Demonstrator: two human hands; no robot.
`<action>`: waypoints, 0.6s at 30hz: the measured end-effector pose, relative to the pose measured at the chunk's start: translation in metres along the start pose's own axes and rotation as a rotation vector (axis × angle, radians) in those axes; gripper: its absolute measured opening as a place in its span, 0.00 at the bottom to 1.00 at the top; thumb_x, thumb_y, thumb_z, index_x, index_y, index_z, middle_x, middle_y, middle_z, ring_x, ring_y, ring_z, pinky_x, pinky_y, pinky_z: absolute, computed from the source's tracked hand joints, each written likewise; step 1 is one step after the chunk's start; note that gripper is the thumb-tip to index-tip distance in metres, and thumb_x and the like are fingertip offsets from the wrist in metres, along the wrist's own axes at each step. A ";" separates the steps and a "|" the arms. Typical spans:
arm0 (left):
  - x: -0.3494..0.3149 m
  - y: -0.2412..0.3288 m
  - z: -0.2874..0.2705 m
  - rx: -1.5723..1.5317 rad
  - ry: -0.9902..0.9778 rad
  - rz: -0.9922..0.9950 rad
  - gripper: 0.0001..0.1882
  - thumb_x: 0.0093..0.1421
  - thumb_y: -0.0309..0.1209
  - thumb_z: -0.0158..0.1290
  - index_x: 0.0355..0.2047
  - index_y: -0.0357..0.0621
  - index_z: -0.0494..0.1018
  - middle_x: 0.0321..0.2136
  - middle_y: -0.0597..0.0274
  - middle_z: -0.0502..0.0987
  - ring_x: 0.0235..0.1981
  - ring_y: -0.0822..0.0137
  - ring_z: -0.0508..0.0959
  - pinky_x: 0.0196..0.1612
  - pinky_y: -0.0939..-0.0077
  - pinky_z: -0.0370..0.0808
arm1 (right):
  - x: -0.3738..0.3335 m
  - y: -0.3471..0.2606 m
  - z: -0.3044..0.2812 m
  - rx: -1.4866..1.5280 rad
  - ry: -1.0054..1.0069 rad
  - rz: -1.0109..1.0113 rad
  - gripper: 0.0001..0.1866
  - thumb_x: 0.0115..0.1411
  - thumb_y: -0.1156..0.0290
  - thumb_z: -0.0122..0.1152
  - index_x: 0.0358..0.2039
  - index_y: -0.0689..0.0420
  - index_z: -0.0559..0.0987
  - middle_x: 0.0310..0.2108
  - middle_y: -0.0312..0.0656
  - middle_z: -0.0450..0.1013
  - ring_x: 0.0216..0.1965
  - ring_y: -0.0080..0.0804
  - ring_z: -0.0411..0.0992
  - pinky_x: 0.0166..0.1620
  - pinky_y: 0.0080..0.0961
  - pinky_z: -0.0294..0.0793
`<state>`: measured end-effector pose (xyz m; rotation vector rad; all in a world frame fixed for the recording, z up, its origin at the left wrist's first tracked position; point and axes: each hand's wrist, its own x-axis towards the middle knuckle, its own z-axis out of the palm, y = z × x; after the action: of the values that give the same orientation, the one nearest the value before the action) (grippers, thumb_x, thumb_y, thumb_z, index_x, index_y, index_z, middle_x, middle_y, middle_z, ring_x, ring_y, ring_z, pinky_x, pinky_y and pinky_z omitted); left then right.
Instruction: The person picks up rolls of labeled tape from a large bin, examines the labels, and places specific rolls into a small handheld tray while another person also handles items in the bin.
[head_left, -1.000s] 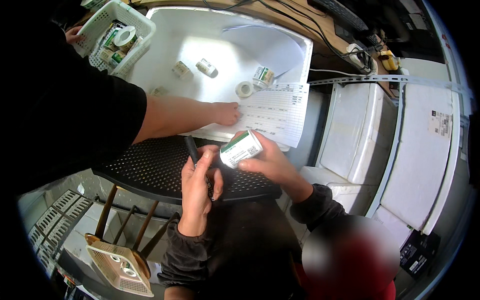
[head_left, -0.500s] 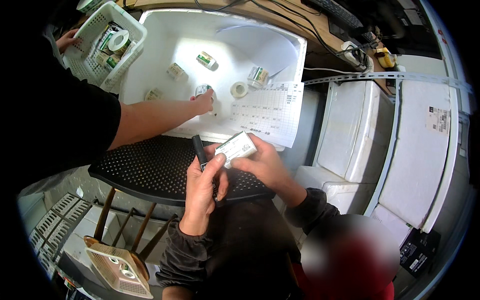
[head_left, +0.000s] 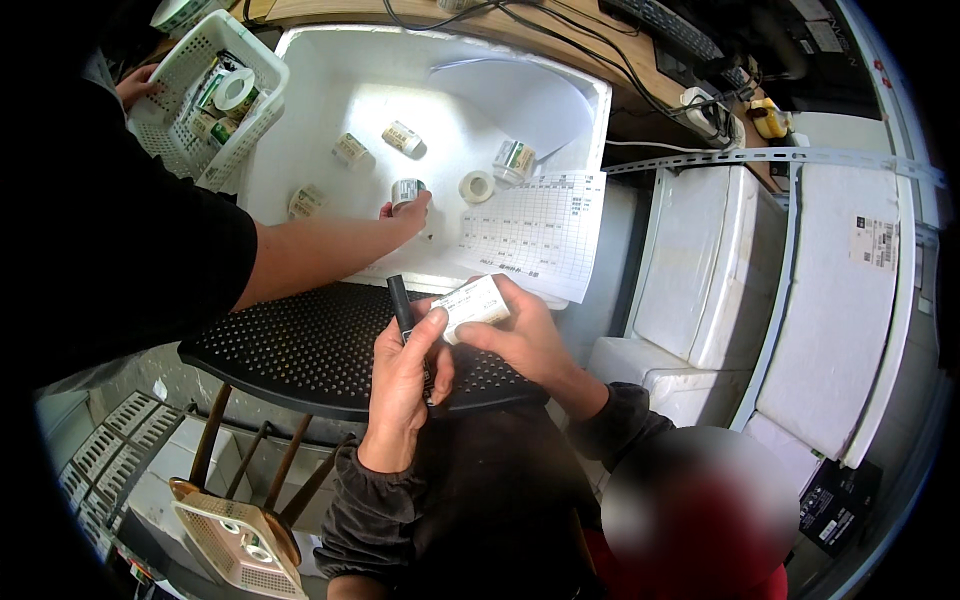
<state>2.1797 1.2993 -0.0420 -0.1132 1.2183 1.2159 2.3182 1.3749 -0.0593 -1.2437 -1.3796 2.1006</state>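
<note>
One white bottle, near the front edge of a white foam box, is held between the left hand and right hand; the left also grips a black marker.

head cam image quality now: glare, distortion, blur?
Head view throughout: light pools bright inside the white foam box; metal rail bows, corners black; round patch at lower right heavily blurred; print on held white bottle too unclear to read.

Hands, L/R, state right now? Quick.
Left hand: closed around black marker, thumb at the white container.
Right hand: closed, holding the white container.
</note>
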 end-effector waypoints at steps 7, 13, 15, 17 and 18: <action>0.005 0.000 -0.002 0.004 -0.005 -0.001 0.16 0.60 0.38 0.53 0.38 0.38 0.67 0.10 0.66 0.65 0.06 0.77 0.62 0.07 0.86 0.55 | 0.004 0.004 -0.001 0.037 -0.010 0.010 0.24 0.51 0.66 0.68 0.45 0.64 0.71 0.39 0.39 0.73 0.41 0.22 0.69 0.46 0.22 0.68; 0.009 0.000 -0.005 0.011 0.005 -0.033 0.15 0.60 0.39 0.53 0.35 0.39 0.67 0.09 0.66 0.65 0.06 0.77 0.62 0.07 0.85 0.54 | 0.007 -0.001 0.001 0.013 -0.006 0.025 0.25 0.51 0.67 0.68 0.46 0.60 0.69 0.38 0.38 0.72 0.40 0.21 0.69 0.44 0.22 0.69; 0.011 -0.001 -0.006 0.003 0.009 -0.036 0.15 0.60 0.39 0.53 0.35 0.38 0.67 0.09 0.66 0.65 0.06 0.77 0.62 0.07 0.85 0.54 | 0.009 0.000 0.002 -0.024 0.004 0.015 0.24 0.50 0.67 0.68 0.46 0.60 0.69 0.38 0.38 0.72 0.40 0.21 0.69 0.44 0.22 0.69; 0.012 -0.001 -0.005 0.008 0.010 -0.045 0.15 0.60 0.39 0.53 0.35 0.38 0.67 0.09 0.66 0.64 0.06 0.77 0.61 0.08 0.85 0.54 | 0.010 0.001 0.002 -0.035 0.008 0.011 0.24 0.50 0.68 0.68 0.45 0.59 0.69 0.37 0.38 0.72 0.40 0.21 0.69 0.44 0.22 0.69; 0.012 0.001 -0.005 0.017 0.010 -0.051 0.15 0.60 0.39 0.52 0.35 0.38 0.67 0.09 0.66 0.64 0.06 0.77 0.61 0.08 0.85 0.54 | 0.011 0.004 0.001 -0.028 0.007 0.013 0.24 0.50 0.68 0.68 0.45 0.59 0.69 0.37 0.38 0.72 0.40 0.22 0.69 0.44 0.22 0.69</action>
<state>2.1742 1.3039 -0.0524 -0.1370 1.2268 1.1618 2.3121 1.3796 -0.0674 -1.2725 -1.4067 2.0903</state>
